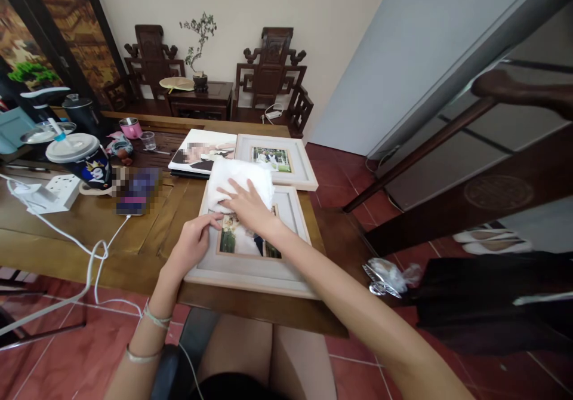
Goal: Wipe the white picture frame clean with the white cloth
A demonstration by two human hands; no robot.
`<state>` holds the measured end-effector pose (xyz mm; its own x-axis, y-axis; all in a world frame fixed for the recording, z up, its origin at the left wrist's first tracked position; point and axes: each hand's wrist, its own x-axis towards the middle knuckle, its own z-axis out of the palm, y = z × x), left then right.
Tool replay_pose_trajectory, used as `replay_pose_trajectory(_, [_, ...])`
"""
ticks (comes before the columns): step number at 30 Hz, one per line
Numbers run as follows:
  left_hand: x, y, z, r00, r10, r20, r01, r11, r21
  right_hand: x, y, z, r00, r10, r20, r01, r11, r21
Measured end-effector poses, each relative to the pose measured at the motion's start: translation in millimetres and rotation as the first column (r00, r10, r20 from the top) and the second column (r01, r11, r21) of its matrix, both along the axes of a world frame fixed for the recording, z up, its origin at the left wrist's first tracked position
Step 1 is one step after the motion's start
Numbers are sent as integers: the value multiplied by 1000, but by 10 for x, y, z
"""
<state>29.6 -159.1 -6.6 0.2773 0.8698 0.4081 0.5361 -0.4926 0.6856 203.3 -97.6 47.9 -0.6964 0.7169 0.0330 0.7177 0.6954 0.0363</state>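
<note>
A light wooden picture frame (pixel 295 257) with a photo in its middle lies flat at the table's near right corner. Over its upper left part rests a folded white cloth (pixel 239 176). My right hand (pixel 248 206) presses flat on the cloth with its fingers spread, and its forearm crosses the frame and hides part of the photo. At the frame's left edge is my left hand (pixel 194 242), its fingers curled toward the rim and thumb area; whether it grips the edge is partly hidden.
Behind lie a second picture frame (pixel 304 164) and a photo book (pixel 203 149). To the left are a phone (pixel 138 191) on a white cable, a lidded cup (pixel 87 161), a power strip (pixel 62 192) and a pink mug (pixel 131 128). A dark wooden chair (pixel 430 209) stands at right.
</note>
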Motion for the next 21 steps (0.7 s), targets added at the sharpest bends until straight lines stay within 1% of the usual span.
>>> replay_pose_trajectory(3, [-6, 10, -16, 1000, -11, 16, 11, 1000, -20, 181, 2, -6, 997, -72, -5, 71, 996, -47])
replay_pose_trajectory(6, [-1, 14, -12, 1000, -14, 25, 15, 999, -30, 522, -41, 36, 984, -177, -1, 176, 978, -111])
replay_pose_trajectory(9, [5, 12, 1, 1000, -5, 15, 5, 999, -33, 835, -140, 93, 958, -286, 30, 288, 947, -140])
replay_pose_trajectory(11, [7, 12, 3, 1000, 6, 3, -6, 999, -33, 957, -263, 142, 943, -326, 68, 333, 930, -154])
replay_pose_trajectory(14, [7, 12, -3, 1000, 21, -11, -21, 999, -31, 1012, -551, 259, 948, -299, 113, 317, 923, -220])
replay_pose_trajectory(16, [8, 9, -5, 999, 28, -21, -28, 999, -26, 1009, -797, 359, 958, -254, 135, 284, 910, -303])
replay_pose_trajectory(19, [15, -5, 11, 998, 39, -56, -40, 999, -16, 1000, -1172, 479, 971, -192, 141, 236, 855, -462])
replay_pose_trajectory(21, [25, -19, 31, 995, 52, -86, -53, 999, -14, 977, -1368, 496, 985, -148, 91, 174, 832, -527])
